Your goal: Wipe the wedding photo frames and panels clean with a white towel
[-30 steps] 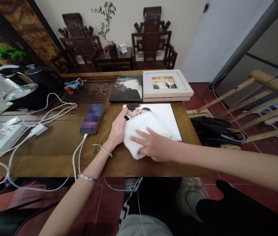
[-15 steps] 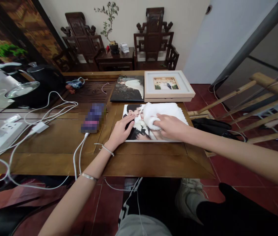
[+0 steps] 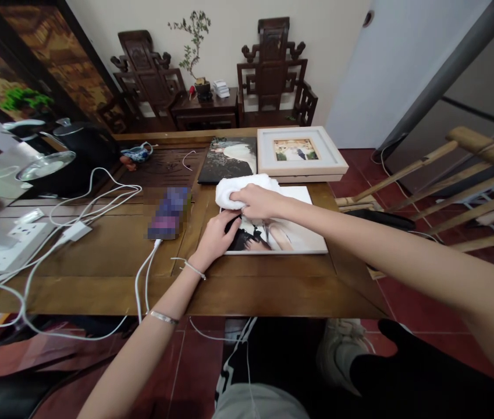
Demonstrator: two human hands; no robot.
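A photo panel [image 3: 295, 233] with a picture of a couple lies flat on the wooden table [image 3: 255, 288]. My right hand [image 3: 258, 202] grips a white cloth [image 3: 226, 191], pressed to the panel's upper left part, which it covers. On the panel's left edge rests my left hand [image 3: 218, 234], palm down, fingers stretched out and thumb apart. Behind the panel lies a dark photo album [image 3: 224, 169] with a figure in white on its cover. Beside that album is a light wooden box [image 3: 301, 171] with a framed photo in its lid.
Left of the panel lies a phone [image 3: 169, 215] with a white cable plugged in. Farther left are a power strip [image 3: 13, 247], tangled cables and a black kettle [image 3: 85, 142]. A bamboo rack [image 3: 486, 151] stands right of the table. Dark carved chairs [image 3: 273, 64] are at the back.
My right hand has moved left across the panel with the cloth, uncovering its right side and covering the faces at upper left. My left hand stays at the left edge.
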